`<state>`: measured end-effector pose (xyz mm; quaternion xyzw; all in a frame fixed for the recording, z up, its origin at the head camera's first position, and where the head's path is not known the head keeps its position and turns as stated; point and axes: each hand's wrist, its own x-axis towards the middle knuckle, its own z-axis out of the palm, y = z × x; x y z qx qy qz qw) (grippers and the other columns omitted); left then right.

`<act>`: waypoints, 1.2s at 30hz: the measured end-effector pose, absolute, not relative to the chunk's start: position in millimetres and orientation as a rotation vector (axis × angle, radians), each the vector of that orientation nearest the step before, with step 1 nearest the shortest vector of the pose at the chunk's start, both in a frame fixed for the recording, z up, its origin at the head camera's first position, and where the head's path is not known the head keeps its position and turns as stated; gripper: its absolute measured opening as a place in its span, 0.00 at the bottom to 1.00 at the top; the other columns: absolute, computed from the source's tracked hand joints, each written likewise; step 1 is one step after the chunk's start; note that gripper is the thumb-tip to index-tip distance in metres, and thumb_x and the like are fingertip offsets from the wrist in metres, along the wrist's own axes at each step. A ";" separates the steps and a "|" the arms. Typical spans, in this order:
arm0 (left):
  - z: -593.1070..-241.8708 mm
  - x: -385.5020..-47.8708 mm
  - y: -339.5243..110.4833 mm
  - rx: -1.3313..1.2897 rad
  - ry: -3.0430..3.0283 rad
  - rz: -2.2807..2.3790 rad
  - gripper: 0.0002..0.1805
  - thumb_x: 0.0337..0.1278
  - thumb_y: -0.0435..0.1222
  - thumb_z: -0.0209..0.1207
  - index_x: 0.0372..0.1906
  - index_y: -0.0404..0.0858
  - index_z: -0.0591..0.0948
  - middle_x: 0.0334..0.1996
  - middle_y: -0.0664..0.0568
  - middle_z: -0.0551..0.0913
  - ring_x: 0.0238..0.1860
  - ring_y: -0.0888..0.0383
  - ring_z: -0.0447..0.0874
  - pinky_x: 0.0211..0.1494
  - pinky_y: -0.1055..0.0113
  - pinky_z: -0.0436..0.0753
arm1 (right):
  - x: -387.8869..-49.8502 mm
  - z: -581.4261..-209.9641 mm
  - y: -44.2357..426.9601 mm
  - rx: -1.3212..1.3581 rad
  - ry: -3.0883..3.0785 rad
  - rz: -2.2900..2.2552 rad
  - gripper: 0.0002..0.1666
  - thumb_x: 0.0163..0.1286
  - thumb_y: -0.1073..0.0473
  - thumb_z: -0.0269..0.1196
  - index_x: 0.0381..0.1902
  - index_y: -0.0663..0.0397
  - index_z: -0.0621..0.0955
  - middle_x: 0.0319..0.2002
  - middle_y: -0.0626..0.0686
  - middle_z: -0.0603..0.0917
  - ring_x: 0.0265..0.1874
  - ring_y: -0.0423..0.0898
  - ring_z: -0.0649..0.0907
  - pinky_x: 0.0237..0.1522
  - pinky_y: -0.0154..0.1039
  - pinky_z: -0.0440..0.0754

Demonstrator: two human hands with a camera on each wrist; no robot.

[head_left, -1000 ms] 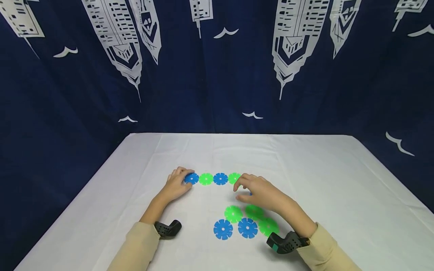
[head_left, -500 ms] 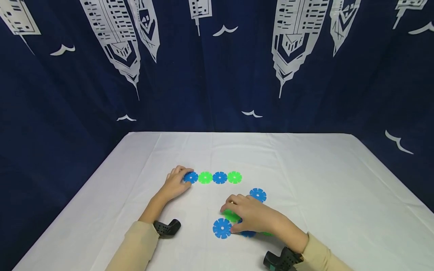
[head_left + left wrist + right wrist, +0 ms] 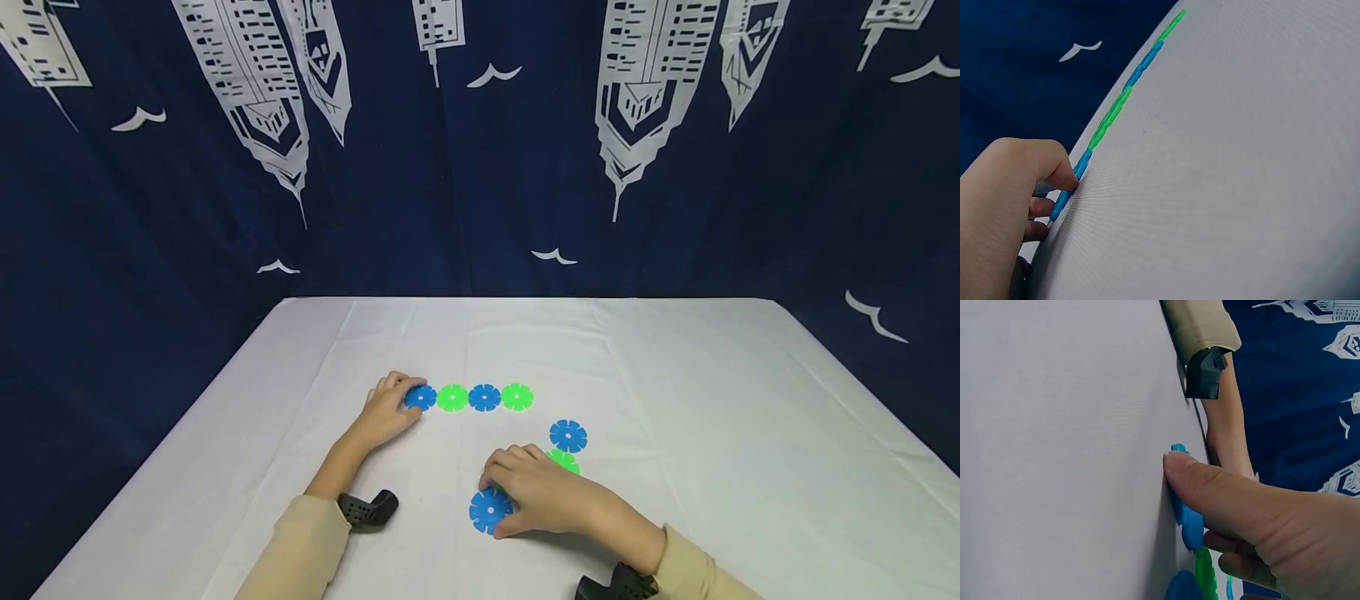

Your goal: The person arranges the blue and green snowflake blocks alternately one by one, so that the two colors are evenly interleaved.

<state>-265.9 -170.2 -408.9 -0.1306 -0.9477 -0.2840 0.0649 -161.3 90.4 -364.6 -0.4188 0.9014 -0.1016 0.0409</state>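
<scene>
Four flower-shaped discs form a touching row in the head view: blue (image 3: 421,397), green (image 3: 452,398), blue (image 3: 484,398), green (image 3: 517,397). My left hand (image 3: 384,417) pinches the leftmost one between thumb and fingers; the left wrist view shows the thumb on that blue disc (image 3: 1063,201). Nearer me, my right hand (image 3: 551,492) has its thumb and fingers at opposite edges of another blue disc (image 3: 489,510). In the right wrist view, the thumb of the right hand (image 3: 1272,531) presses this blue disc (image 3: 1177,503). The palm hides other discs.
Beyond my right hand lie a loose blue disc (image 3: 568,436) and a partly covered green disc (image 3: 565,461). A white cloth (image 3: 712,417) covers the table, and a dark blue patterned curtain (image 3: 450,192) hangs behind it.
My right hand has moved from the row's right end toward me and left, onto the nearer discs, and now grips the leftmost blue one there. My left hand stays at the row.
</scene>
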 end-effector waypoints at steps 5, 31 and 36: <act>-407.4 -265.8 -169.7 -0.392 -2.860 -0.861 0.26 0.45 0.37 0.54 0.56 0.40 0.74 0.50 0.45 0.71 0.53 0.50 0.65 0.53 0.53 0.62 | -163.7 -366.1 89.5 -1.229 2.732 -0.393 0.26 0.47 0.43 0.68 0.42 0.43 0.73 0.40 0.37 0.72 0.44 0.37 0.69 0.52 0.37 0.65; -409.6 -266.7 -169.2 -0.378 -2.866 -0.851 0.26 0.46 0.37 0.53 0.56 0.41 0.74 0.51 0.45 0.71 0.54 0.50 0.65 0.54 0.53 0.62 | -170.7 -363.1 88.5 -1.006 2.291 -0.958 0.12 0.59 0.60 0.60 0.40 0.40 0.73 0.22 0.38 0.70 0.23 0.31 0.67 0.29 0.25 0.67; -408.5 -266.1 -169.8 -0.380 -2.867 -0.851 0.26 0.46 0.37 0.54 0.56 0.41 0.74 0.51 0.45 0.71 0.54 0.49 0.65 0.54 0.53 0.62 | -179.8 -363.5 94.2 -1.000 2.246 -1.075 0.10 0.60 0.60 0.59 0.40 0.43 0.72 0.19 0.40 0.65 0.22 0.33 0.64 0.28 0.26 0.64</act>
